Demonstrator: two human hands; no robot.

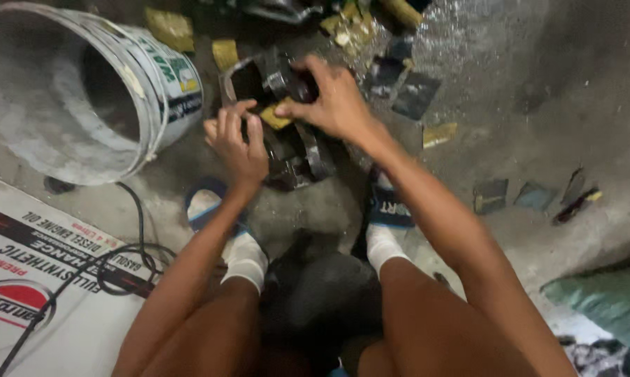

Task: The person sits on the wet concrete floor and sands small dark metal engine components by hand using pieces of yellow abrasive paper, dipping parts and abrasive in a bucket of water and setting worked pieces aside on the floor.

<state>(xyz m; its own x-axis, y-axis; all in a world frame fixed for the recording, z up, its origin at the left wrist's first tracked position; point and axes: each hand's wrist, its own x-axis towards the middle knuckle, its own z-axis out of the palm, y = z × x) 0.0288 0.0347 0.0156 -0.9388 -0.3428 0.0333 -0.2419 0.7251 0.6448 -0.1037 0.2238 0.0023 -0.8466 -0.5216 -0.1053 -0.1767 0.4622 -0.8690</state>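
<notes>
Nearest the camera are the person's bare knees and, below them, two feet in white socks and blue sandals planted on the concrete floor [573,105]. To the left lies a flattened cardboard box [42,279] printed in red, black and white, with a black cable [130,241] looping across it.

Between the feet, a little farther out, sits a dark metal part [290,139] with curved, shiny bands, resting on the floor. The left hand [236,143] lies against its left side, fingers [232,120] curled loosely round the edge; how firmly they grip cannot be told. The right hand [332,101] reaches over the top of the part, its fingers pinched shut on a small yellow piece [274,115] that sits just between the two hands.

Left of the part, a white plastic bucket [84,91] lies on its side, its mouth facing the camera. Beyond and to the right, yellow scraps [224,52] and dark flat pieces [416,94] are scattered over the wet floor.
</notes>
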